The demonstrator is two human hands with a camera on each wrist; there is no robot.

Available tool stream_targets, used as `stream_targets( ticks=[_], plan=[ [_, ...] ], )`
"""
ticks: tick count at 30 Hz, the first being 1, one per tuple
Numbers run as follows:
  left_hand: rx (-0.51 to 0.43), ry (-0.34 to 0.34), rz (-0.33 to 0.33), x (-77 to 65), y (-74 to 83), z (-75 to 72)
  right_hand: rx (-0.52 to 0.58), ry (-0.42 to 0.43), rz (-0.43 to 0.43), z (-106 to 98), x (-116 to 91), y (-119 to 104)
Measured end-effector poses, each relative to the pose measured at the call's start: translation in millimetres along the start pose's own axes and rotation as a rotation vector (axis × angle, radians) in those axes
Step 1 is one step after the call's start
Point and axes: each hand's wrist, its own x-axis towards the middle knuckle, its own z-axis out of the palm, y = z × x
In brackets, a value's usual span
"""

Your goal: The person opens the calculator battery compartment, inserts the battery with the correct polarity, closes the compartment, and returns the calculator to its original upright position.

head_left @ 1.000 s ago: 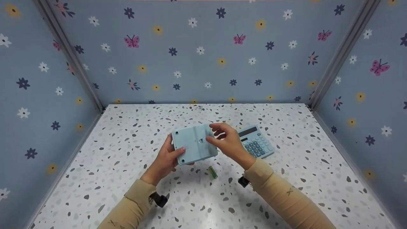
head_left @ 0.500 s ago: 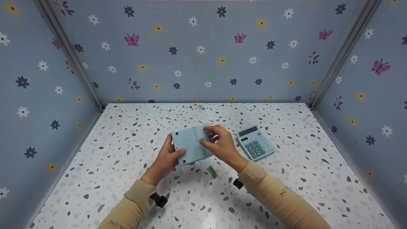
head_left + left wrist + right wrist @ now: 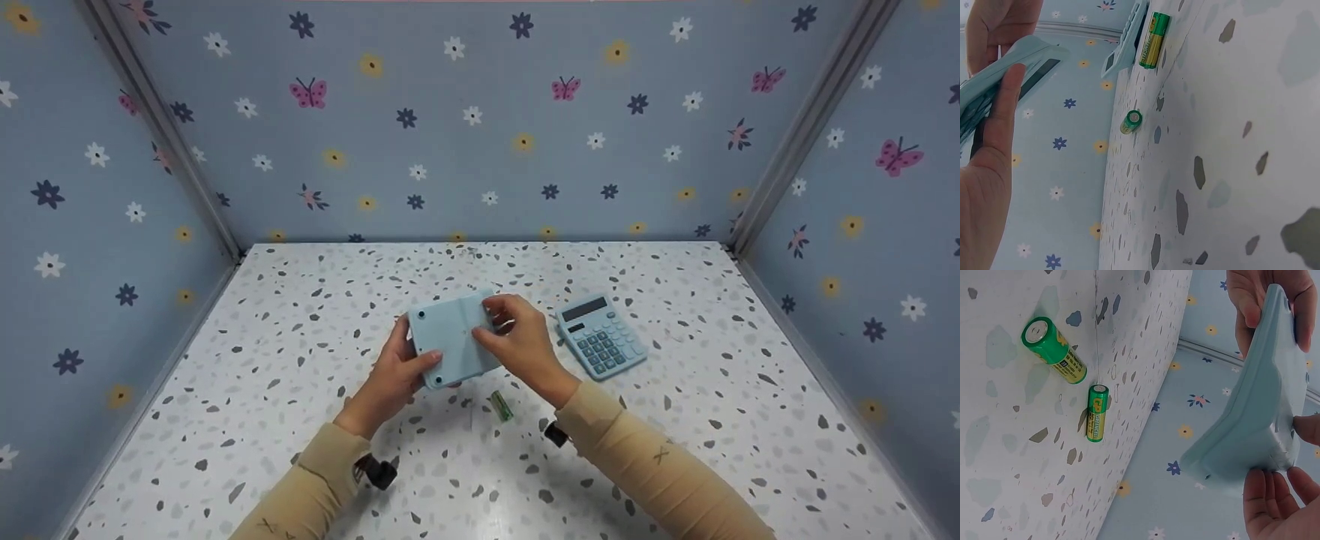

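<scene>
My left hand (image 3: 391, 369) grips a light blue calculator (image 3: 450, 345) by one end, its thumb across the back, which faces up. At the thicker end, my right hand (image 3: 523, 339) takes hold, with the thumb on the back and curled fingertips at the end edge. In the right wrist view those fingers (image 3: 1266, 498) lie against the end of the casing. The right thumb hides part of the back. Below the calculator, green and gold batteries (image 3: 501, 406) lie on the table; the right wrist view shows a nearer battery (image 3: 1053, 350) and another battery (image 3: 1097, 413).
A second light blue calculator (image 3: 601, 337) lies face up to the right of my right hand. The speckled white table (image 3: 315, 300) meets a flowered blue wall (image 3: 465, 150) at the back, with more walls on both sides.
My right hand has shifted left onto the calculator's thicker end, and its thumb now covers the notch seen before. The second calculator has come fully into view. My left hand keeps its grip.
</scene>
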Motion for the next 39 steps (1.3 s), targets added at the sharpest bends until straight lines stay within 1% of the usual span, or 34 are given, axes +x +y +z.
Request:
stream_targets(
  ticks=[5, 9, 17, 25, 34, 39],
  plan=[
    [-0.020, -0.024, 0.022, 1.0, -2.2, 0.8, -0.030, 0.010, -0.020, 0, -1, 4],
    [-0.033, -0.029, 0.013, 2.0, -2.6, 0.9, -0.037, 0.002, -0.017, -2, 0, 4],
    [-0.018, 0.004, -0.004, 3.0, -1.3, 1.4, -0.001, -0.015, -0.036, -7, 0, 6],
    [-0.037, -0.003, -0.007, 2.5, -0.9, 3.4, 0.020, -0.012, -0.055, -9, -2, 9],
    [-0.038, 0.008, 0.001, 2.3, -1.7, 3.4, 0.042, -0.034, -0.102, -13, -4, 11],
    [-0.050, 0.023, -0.011, 2.8, 0.1, 2.9, 0.057, -0.055, -0.138, -16, -5, 12]
  ],
)
